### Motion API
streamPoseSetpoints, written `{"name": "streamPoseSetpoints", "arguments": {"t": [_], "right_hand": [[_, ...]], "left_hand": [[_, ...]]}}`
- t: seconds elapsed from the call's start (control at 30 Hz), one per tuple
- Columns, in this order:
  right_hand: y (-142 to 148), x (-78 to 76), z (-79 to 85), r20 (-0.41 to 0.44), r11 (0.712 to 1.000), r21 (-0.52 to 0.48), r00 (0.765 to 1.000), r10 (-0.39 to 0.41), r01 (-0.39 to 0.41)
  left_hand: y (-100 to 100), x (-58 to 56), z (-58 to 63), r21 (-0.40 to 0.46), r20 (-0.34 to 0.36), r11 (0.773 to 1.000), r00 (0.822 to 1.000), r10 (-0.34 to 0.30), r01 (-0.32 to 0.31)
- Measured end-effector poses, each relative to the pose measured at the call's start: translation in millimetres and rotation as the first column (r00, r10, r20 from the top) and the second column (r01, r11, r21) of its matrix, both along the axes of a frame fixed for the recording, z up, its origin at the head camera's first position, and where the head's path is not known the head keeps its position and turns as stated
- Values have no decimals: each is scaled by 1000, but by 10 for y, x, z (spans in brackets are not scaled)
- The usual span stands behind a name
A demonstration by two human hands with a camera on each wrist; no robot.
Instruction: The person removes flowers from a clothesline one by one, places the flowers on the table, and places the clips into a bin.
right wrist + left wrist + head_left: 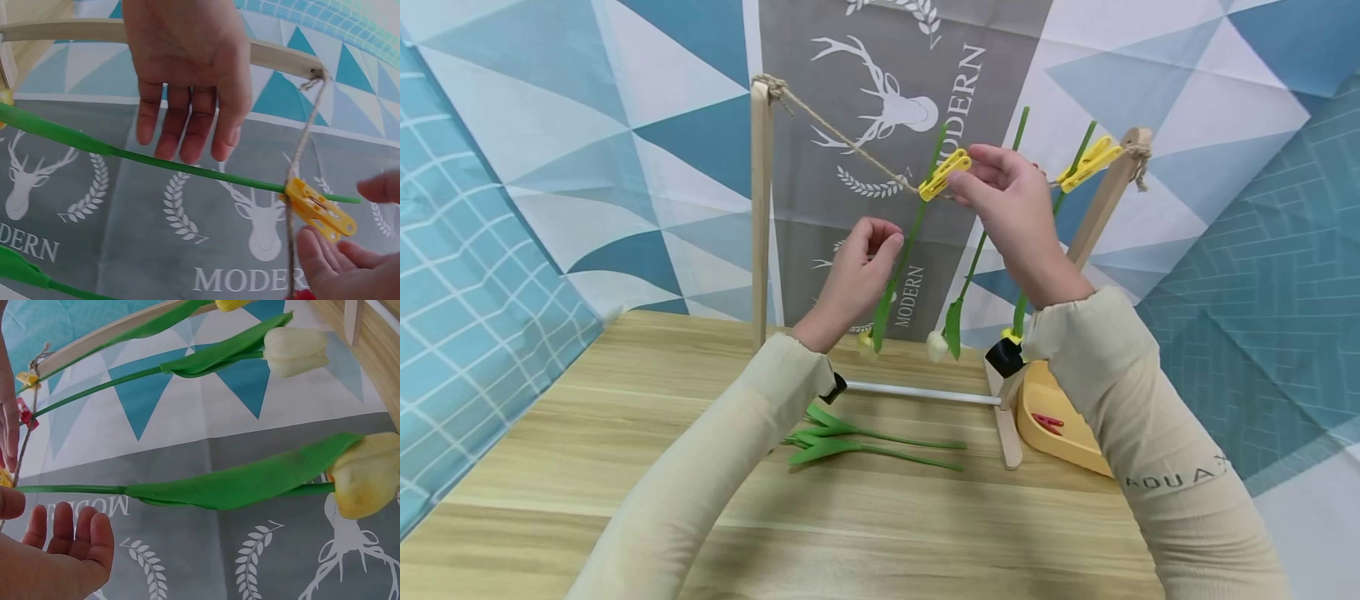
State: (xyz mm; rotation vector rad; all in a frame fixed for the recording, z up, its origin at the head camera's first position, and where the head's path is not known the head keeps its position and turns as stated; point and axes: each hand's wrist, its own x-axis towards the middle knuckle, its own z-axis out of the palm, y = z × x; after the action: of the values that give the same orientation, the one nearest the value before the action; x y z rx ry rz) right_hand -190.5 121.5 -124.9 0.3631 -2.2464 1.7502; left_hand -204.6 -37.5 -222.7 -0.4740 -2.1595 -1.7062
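A yellow clothespin [943, 175] clips a tulip [912, 242] upside down by its stem to the twine [303, 140]. Beside that clothespin, my right hand [1018, 212] has its thumb and fingers spread apart around the handles, without squeezing them. My left hand [860, 279] hovers close to the stem, fingers loosely bent and holding nothing; in the right wrist view its fingertips hang by the stem. A white tulip [294, 353] hangs from a red clothespin [26, 414]. Another yellow clothespin [1090, 164] grips a third stem near the right post.
Wooden posts, left [762, 217] and right [1105, 200], carry the twine; a white rod [925, 393] runs low between them. Green-leaved tulips [850, 442] lie on the wooden table [865, 533]. A yellow tray [1067, 442] at right holds a red clothespin [1048, 423].
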Motion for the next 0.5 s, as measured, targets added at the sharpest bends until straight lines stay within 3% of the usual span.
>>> {"name": "streamPoseSetpoints", "arguments": {"t": [0.2,0.5], "right_hand": [[7,-20,116,93,995,88,995,28,-36],[-5,-48,182,122,989,139,992,41,-58]], "left_hand": [[51,-27,58,-12,1,1000,1000,-12,12],[90,-91,105,-28,43,999,999,-29,30]]}}
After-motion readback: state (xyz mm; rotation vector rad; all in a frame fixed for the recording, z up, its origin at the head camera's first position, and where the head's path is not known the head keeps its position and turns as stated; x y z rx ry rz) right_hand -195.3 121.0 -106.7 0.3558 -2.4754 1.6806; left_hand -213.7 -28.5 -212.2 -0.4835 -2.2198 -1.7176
